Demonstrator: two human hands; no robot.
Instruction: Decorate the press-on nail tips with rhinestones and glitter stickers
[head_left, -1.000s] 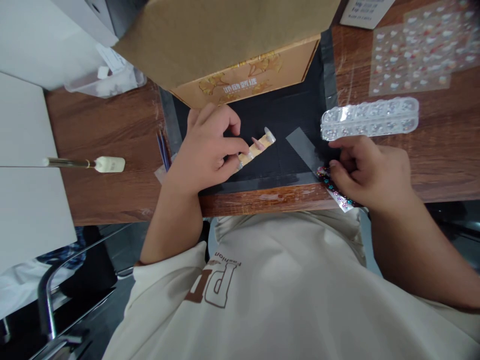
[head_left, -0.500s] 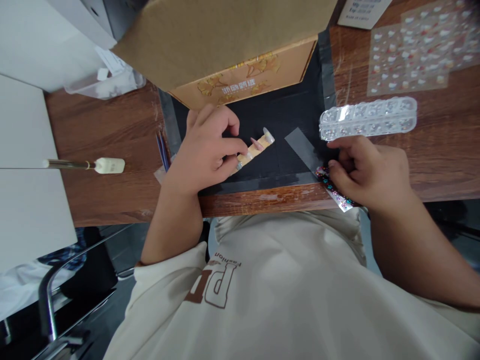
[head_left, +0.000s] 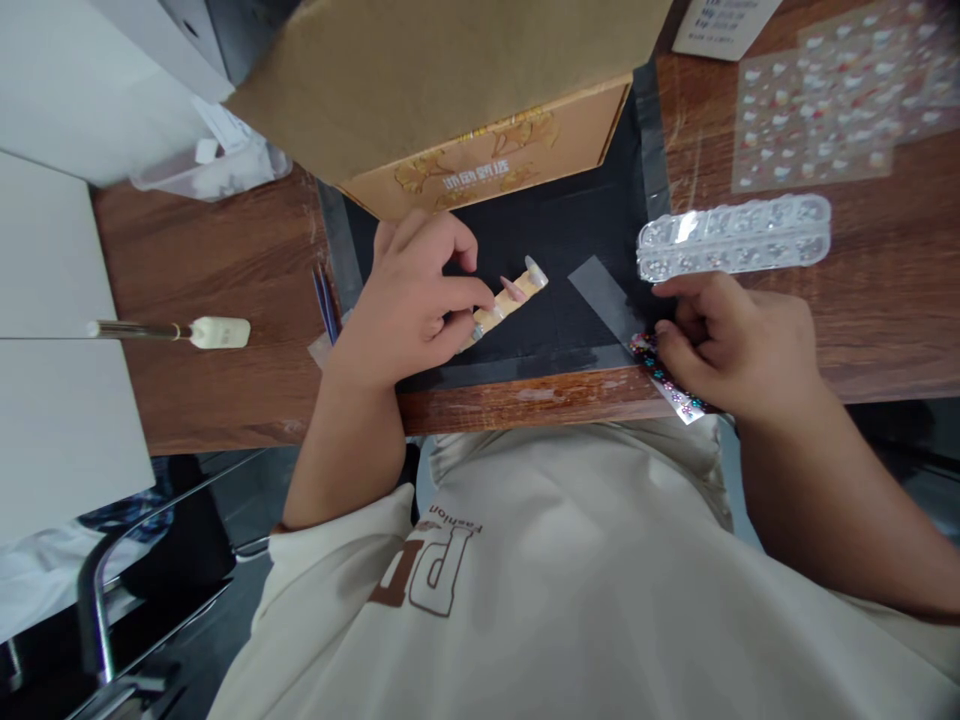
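Observation:
My left hand (head_left: 420, 300) pinches the lower left end of a narrow yellowish strip (head_left: 517, 292) between thumb and forefinger. Small nail-shaped pieces sit on this strip, above a black mat (head_left: 570, 225). On the right, my right hand (head_left: 739, 340) is curled, its forefinger reaching to the lower left corner of a clear compartment case (head_left: 735, 237). Its thumb rests by a sheet with coloured gems (head_left: 667, 378) at the table's front edge. Whether the fingers hold anything small cannot be made out. A translucent strip (head_left: 602, 293) slants up and left from that sheet.
An open cardboard box (head_left: 487, 170) stands behind the mat. Left are a cream bottle with a long cap (head_left: 219, 332), dark slim tools (head_left: 325, 305) and a clear tray (head_left: 210, 178). Sticker sheets (head_left: 814, 125) and a white carton (head_left: 724, 27) lie back right.

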